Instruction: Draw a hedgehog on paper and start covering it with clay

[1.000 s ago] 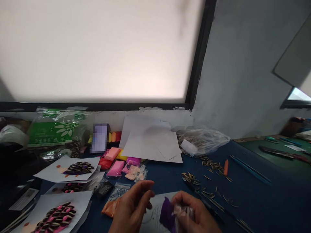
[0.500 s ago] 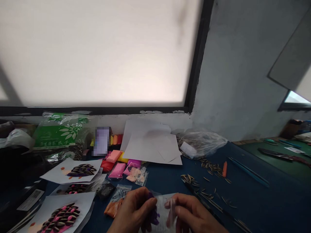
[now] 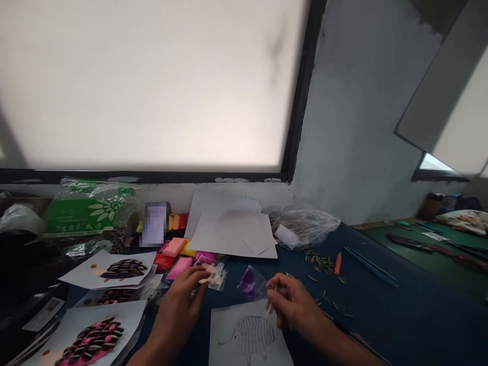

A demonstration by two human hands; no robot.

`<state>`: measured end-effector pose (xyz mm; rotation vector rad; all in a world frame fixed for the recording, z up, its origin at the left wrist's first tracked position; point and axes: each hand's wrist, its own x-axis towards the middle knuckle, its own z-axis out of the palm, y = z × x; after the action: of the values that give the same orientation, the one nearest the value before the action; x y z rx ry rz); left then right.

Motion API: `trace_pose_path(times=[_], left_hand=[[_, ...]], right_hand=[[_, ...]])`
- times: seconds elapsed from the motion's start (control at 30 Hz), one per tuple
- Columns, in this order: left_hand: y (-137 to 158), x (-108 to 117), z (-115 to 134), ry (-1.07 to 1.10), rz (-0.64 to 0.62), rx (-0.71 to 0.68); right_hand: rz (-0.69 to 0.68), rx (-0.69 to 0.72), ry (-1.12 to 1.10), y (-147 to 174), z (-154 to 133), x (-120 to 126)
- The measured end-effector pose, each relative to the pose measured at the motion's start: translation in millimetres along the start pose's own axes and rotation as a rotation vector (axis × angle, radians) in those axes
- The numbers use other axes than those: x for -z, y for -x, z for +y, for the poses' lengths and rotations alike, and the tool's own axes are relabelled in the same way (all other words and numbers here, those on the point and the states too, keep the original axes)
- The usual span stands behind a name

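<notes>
Currently my left hand (image 3: 186, 294) is at the peach clay (image 3: 218, 276), toward two o'clock; well apart, my curled right hand (image 3: 290, 301) is nearest purple clay (image 3: 247, 282), toward ten o'clock; either grip's unclear.

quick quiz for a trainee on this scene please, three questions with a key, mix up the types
1. Which colour shows in the small clear bag by the right hand?
a) green
b) purple
c) white

2. True or false: the drawing sheet lies farther from the camera than the small clear bag.

3. Fill in: the hand nearest the peach-coloured lumps is the ____ one.

Key:
1. b
2. False; the sheet is nearer the camera.
3. left; the left hand has its fingertips right by them.
</notes>
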<state>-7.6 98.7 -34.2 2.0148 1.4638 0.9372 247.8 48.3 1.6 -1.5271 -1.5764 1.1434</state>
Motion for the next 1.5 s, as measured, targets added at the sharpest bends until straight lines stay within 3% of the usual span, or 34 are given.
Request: trace_pose_path(times=[0.1, 0.23, 0.43, 0.57, 0.8, 0.93, 1.07, 1.33, 1.5], left_hand=[[-2.1, 3.7, -9.5, -0.238, 0.042, -0.012], [2.8, -5.6, -13.8, -0.479, -0.008, -0.039], [5.9, -11.1, -17.1, -0.649, -0.034, -0.109], [5.6, -15.1, -21.1, -0.666, -0.034, -0.166], [1.4, -15.0, -26.4, -0.658, 0.040, -0.207], [-2.8, -9.6, -32.2, -0.698, 0.090, -0.110], [-3.5, -5.8, -34.6, -0.713, 0.060, -0.048], [0.0, -6.0, -28.3, -0.602, 0.029, -0.098], [1.9, -7.0, -25.7, -0.525, 0.029, -0.132]], right_hand=[[0.039, 0.041, 0.103, -14.2, -3.5, 6.4], [0.062, 0.082, 0.307, -34.0, -7.7, -0.2], [0.179, 0.223, 0.697, -43.5, -14.7, -12.7], [0.163, 0.352, 0.874, -42.4, -25.7, -22.0], [-0.072, 0.570, 1.003, -49.0, -33.8, -63.8], [-0.057, 0.553, 1.047, -54.0, -30.4, -69.4], [-0.016, 0.528, 1.062, -55.2, -27.1, -60.7], [-0.019, 0.541, 1.047, -46.9, -27.2, -56.8], [0.018, 0.514, 1.062, -59.8, -24.5, -58.7]])
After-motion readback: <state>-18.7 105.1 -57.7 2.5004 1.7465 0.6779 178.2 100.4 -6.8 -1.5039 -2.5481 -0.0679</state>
